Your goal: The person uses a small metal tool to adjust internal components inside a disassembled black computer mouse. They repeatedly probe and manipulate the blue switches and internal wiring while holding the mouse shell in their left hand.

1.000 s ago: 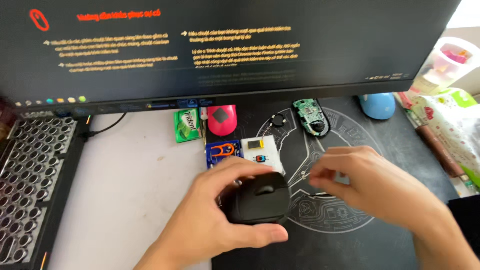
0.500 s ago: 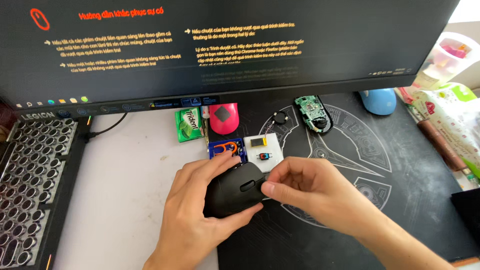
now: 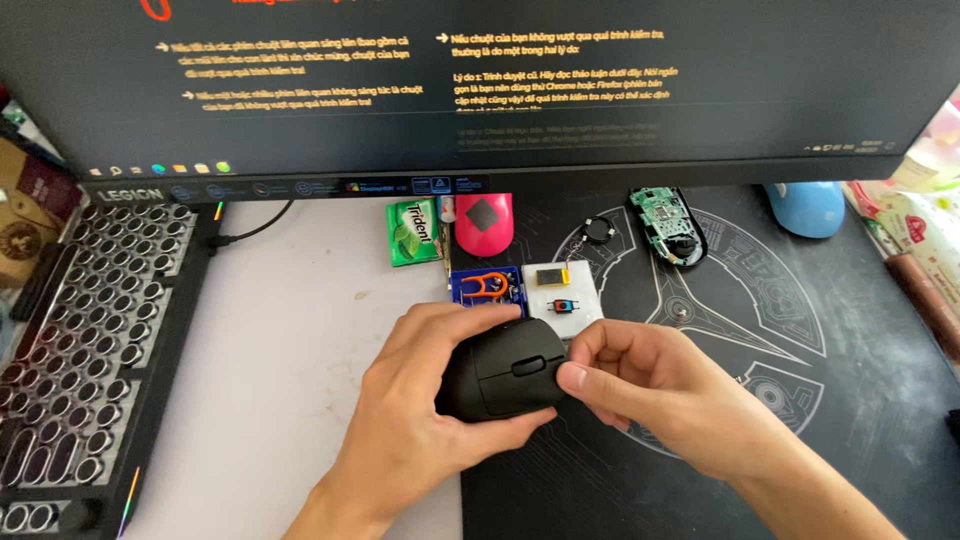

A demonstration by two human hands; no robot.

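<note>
A black computer mouse shell [image 3: 505, 378] sits in my left hand [image 3: 415, 430], whose fingers wrap its far and near sides above the edge of the black desk mat [image 3: 800, 330]. My right hand [image 3: 655, 385] comes in from the right and pinches the shell's front right edge with thumb and fingertips. Just beyond the hands lie a blue parts tray [image 3: 485, 290] with an orange tool and a white parts tray [image 3: 563, 288] with small components.
A big dark monitor [image 3: 480, 80] fills the top. A keyboard with round keys [image 3: 80, 350] lies at the left. Behind the hands are a green gum pack [image 3: 414, 231], a pink mouse shell [image 3: 484, 224], a bare mouse circuit board [image 3: 667, 225] and a blue mouse shell [image 3: 806, 207].
My right hand moved left from the mat onto the black shell's front edge. My left hand lifted and turned the shell slightly. The camera moved closer.
</note>
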